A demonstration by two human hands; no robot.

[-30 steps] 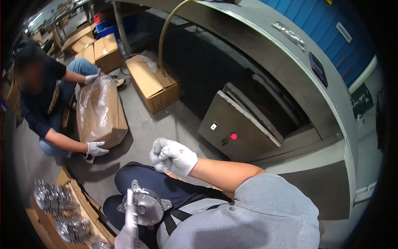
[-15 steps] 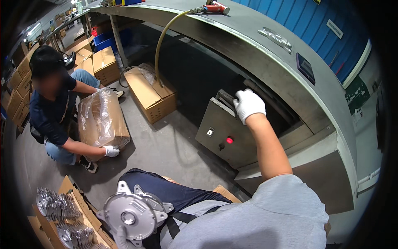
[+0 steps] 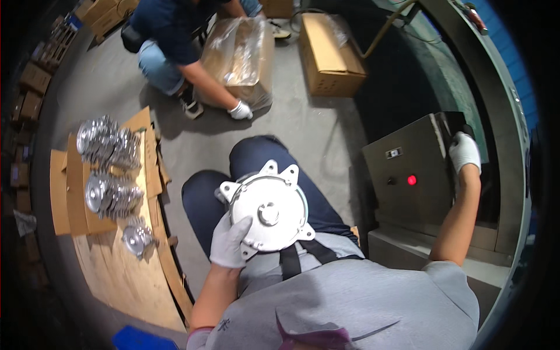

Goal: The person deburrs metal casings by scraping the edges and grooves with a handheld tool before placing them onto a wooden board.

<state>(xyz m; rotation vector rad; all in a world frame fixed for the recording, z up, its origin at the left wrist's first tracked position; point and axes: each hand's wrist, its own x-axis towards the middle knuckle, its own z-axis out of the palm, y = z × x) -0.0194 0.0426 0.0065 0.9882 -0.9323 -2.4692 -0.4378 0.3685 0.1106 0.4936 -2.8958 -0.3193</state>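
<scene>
My left hand [image 3: 229, 240], in a white glove, grips the rim of a round cast-metal motor housing [image 3: 286, 204] with the thumb over its face. The housing has several lugs with holes and a raised centre hub; it is held over my lap. Off to the right, my right hand [image 3: 465, 153], also gloved, is closed beside the back edge of a grey metal control box [image 3: 411, 146]. Something dark shows at its fingertips, but I cannot make out what. A lit red button [image 3: 412, 180], a black knob and a small white switch sit on the box's face.
Stacked metal castings [image 3: 111, 189] stand on a wooden board [image 3: 125, 274] at left, beside torn cardboard. A co-worker's gloved hand [image 3: 240, 110] touches a plastic-lined carton [image 3: 236, 58] ahead. Another carton [image 3: 329, 58] stands near the bench [image 3: 496, 76]. A blue object [image 3: 140, 339] lies at the lower left.
My view has swung down and leftward. The housing is now face-up in front of me, more over my lap. My right hand remains by the control box, now at its back edge.
</scene>
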